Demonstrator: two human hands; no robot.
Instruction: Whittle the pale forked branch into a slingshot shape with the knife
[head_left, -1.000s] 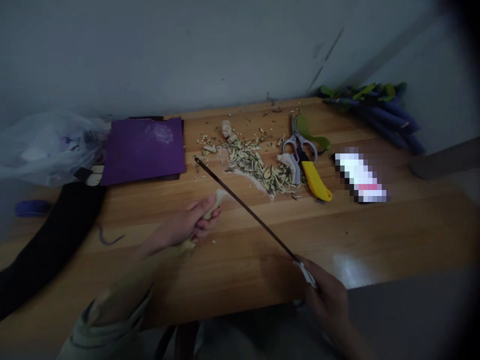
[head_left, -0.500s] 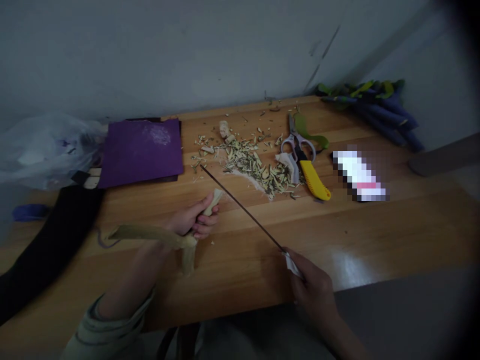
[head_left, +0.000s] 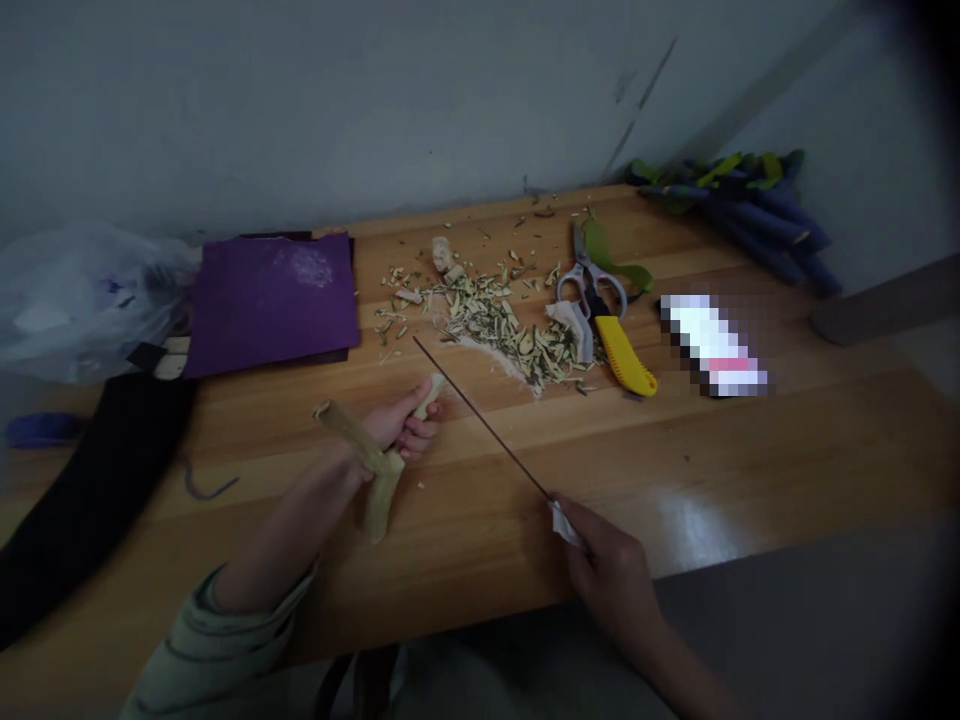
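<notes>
My left hand (head_left: 409, 420) is closed round one arm of a pale, forked wooden branch (head_left: 384, 490), whose other two arms stick out toward me and to the left. In my right hand (head_left: 607, 555) is a thin dark rod (head_left: 484, 418), gripped at its white-wrapped end. The rod slants up and left, its far tip a little above the top of the held branch and seemingly apart from it. Beyond both hands lies a heap of wood shavings (head_left: 510, 335) on the wooden table (head_left: 480, 560).
Scissors (head_left: 592, 285) and a yellow-handled tool (head_left: 626, 355) lie right of the shavings. A phone (head_left: 712, 345) and bluish sticks (head_left: 765, 225) are farther right. Purple sheets (head_left: 274, 300), a plastic bag (head_left: 90, 300) and a black sleeve-like thing (head_left: 105, 490) occupy the left.
The forked branch has turned in my left hand, so its left arm now points up and left and looks shorter. My right hand and the rod have shifted slightly left. The view has moved a little.
</notes>
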